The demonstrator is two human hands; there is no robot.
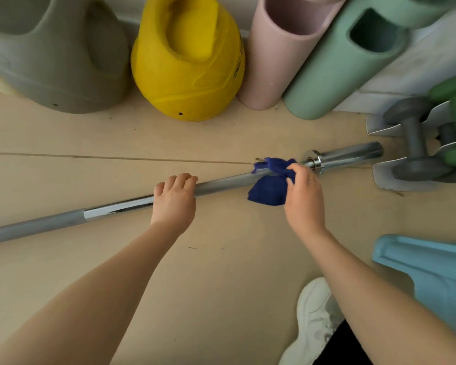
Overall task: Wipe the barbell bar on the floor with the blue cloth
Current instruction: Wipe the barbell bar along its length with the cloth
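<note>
Down at the bottom edge a white sneaker is seen, then two bare forearms reaching out. Barbell bar is lying on the floor, pinned mid-shaft by the left hand with fingers draped over it. Blue cloth is bunched over the bar just beside the collar and pinched by the right hand — hands well apart. Risk-wise, the bar could probably be rolled if that left-hand pressure is eased, or the cloth snagged at the collar.
</note>
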